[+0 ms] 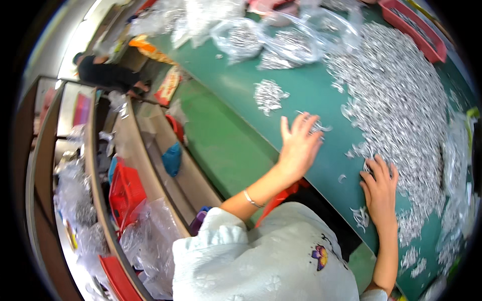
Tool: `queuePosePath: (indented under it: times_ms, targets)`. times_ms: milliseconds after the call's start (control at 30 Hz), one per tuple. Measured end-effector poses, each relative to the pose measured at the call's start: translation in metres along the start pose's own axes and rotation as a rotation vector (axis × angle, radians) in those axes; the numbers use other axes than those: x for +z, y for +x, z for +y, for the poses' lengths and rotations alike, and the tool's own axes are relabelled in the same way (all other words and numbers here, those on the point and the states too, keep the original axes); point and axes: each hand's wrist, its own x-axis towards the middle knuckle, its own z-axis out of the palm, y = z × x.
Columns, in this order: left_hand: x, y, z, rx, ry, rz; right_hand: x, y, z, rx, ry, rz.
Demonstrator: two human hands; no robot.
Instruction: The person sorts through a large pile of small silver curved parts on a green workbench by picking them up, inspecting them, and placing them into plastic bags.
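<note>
A broad heap of small, curved silvery pieces [396, 95] covers the right side of the green table. Their exact kind is too small to make out. My left hand [299, 145] has its fingers spread over a few of the same pieces [319, 127] on the tabletop. Along the heap's lower left edge rests my right hand [380, 188], fingers apart and slightly bent, touching the pieces there. Beyond my left hand sits a small separate pile [269, 97]. A smaller cluster [360, 218] lies just left of my right wrist.
Clear plastic bags [290, 46] of silvery pieces stand at the table's far side. A pink tray [414, 30] is at the far right. Left of the table [241, 83], shelves hold a red basket [126, 190] and plastic bags. A person [108, 74] in dark clothes bends over farther back.
</note>
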Motion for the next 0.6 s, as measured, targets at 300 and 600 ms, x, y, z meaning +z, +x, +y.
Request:
queuePosePath:
  times_ms: [300,600]
  targets:
    - [-0.015,-0.026,0.054,0.102,-0.435,-0.305,-0.027,-0.013,0.03,0.152,-0.027,0.227]
    - [0.015,-0.019,0.057,0.17,-0.539,-0.201,-0.01,-0.024,0.032,0.125,-0.199,0.145]
